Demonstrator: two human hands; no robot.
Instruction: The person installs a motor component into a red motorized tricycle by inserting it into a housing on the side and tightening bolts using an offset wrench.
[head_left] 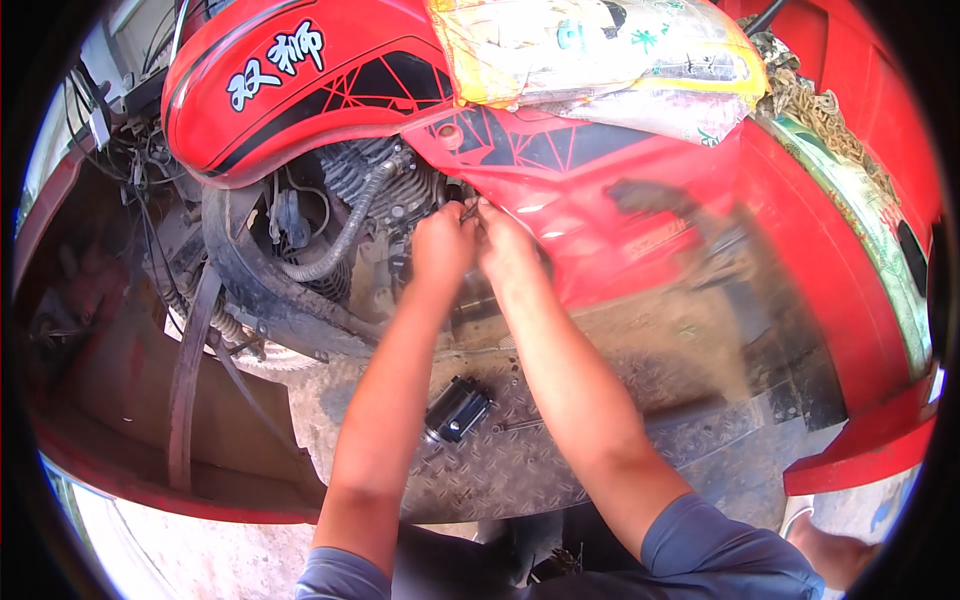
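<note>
Below the red fuel tank (375, 70), my left hand (444, 240) and my right hand (498, 238) meet at the upper side of a finned engine (375, 190). Both have their fingers closed, close together around a small dark part or tool end (470, 211). Too little of it shows to tell its kind. A ribbed hose (350, 235) curves down left of my left hand. Between my forearms, a black box-shaped part (459, 408) lies on the metal footplate (480, 480), with a thin metal rod tool (520, 425) beside it.
A red side panel (590, 240) spreads right of my hands. A yellow-and-white plastic sack (600, 50) lies across the seat area. Cables (140, 200) hang at the left by a black curved guard (245, 270). Part of a person's limb (835, 552) shows at lower right.
</note>
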